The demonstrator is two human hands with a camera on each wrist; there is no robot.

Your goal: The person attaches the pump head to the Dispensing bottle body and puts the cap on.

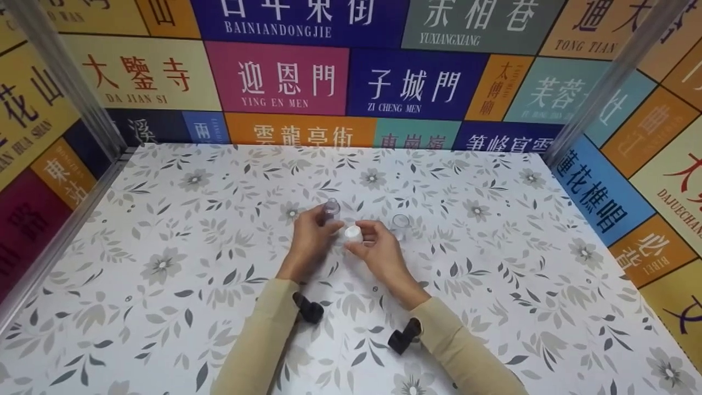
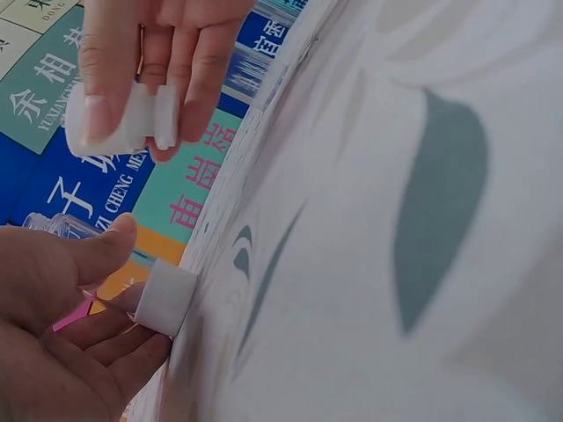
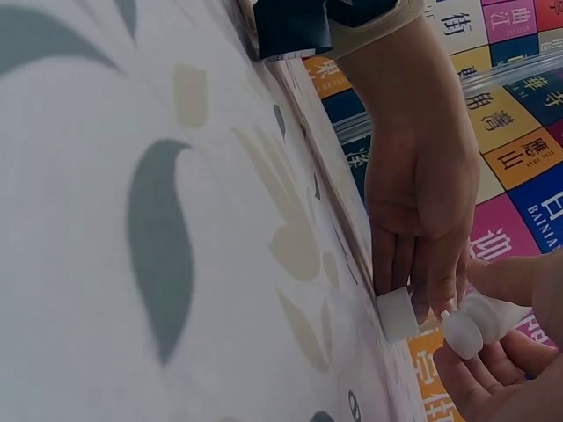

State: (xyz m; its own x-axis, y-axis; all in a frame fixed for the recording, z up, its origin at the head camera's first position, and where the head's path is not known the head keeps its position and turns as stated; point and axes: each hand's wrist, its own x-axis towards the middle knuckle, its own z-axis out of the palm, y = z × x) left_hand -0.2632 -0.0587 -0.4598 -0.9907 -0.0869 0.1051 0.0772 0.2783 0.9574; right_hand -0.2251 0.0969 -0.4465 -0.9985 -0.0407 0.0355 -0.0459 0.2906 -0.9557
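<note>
Where the sign-printed panels (image 1: 277,77) meet the far side of the flower-and-leaf-patterned desk (image 1: 219,307), bold Chinese lettering runs across coloured blocks. At the left, a tan sleeve (image 1: 255,334) leads up to the person's left grip (image 1: 310,236), with a black device (image 1: 311,312) strapped at that wrist. Thumb and fingers grasp a clear container (image 1: 332,208), held upright over the middle of the desk; a white cylinder (image 2: 167,297) sits at its lower end, close to the desktop, though whether it touches cannot be told.

Just to the right, and apart from that container, is a small white piece (image 1: 352,235), pinched between the thumb and fingers of the right grip (image 1: 378,249). In the left wrist view it has a broad end and a narrower neck with a flange. Beyond the right grip, slightly right of it, a second clear container (image 1: 401,221) stands on the desk. Another black device (image 1: 403,340) is strapped beside the other tan sleeve (image 1: 466,351).
</note>
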